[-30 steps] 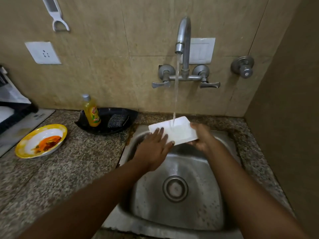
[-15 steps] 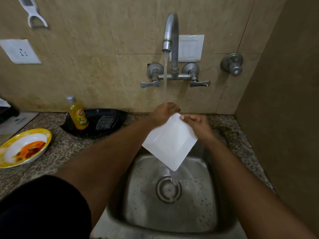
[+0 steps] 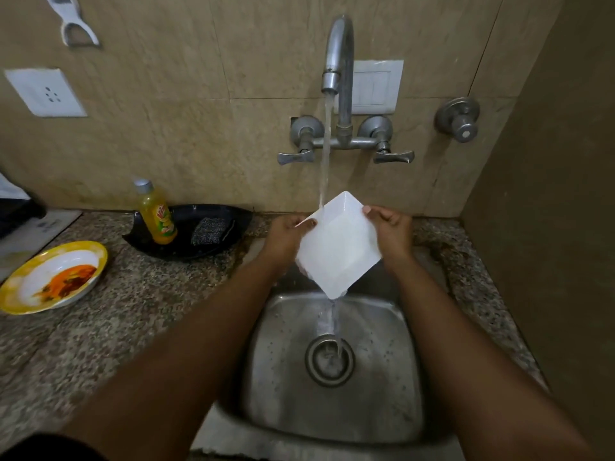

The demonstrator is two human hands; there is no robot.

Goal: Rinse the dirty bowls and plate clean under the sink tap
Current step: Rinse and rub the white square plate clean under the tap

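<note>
A white square plate (image 3: 337, 247) is tilted steeply over the steel sink (image 3: 332, 371), one corner pointing down. My left hand (image 3: 286, 237) grips its left edge and my right hand (image 3: 391, 227) grips its right edge. Water from the tap (image 3: 337, 54) hits the plate's upper left edge and runs off the bottom corner into the drain (image 3: 329, 361). A dirty yellow-rimmed bowl (image 3: 53, 277) with orange food residue sits on the granite counter at the left.
A black tray (image 3: 189, 234) behind the sink's left side holds a yellow dish-soap bottle (image 3: 156, 212) and a scrub pad (image 3: 209, 229). Two tap handles (image 3: 296, 157) stick out from the wall. A side wall stands close on the right.
The plate went from lying flat under the stream to a steep tilt. My left hand moved from its top face to its left edge. Water now drains off the bottom corner.
</note>
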